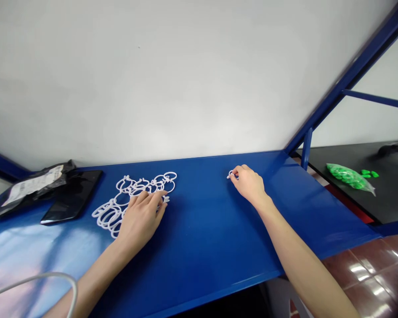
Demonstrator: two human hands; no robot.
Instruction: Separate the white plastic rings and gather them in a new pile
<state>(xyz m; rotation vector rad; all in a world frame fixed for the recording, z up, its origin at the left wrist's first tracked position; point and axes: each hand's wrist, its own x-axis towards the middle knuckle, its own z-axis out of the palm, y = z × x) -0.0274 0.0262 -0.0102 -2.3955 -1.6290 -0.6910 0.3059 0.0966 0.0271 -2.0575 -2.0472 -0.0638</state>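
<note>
A sheet of joined white plastic rings (132, 194) lies on the blue table (212, 229) at the left. My left hand (141, 216) rests on its right part, fingers stretched out and pressed flat on the rings. My right hand (248, 182) is farther right near the table's back edge, its fingers curled and pinching one small white ring (231, 174) against the table top.
A black phone (72, 196) and a black plastic bag with a white label (33, 185) lie at the far left. A white cable (53, 282) curves at the lower left. On a black table to the right sits a bag of green pieces (348, 176).
</note>
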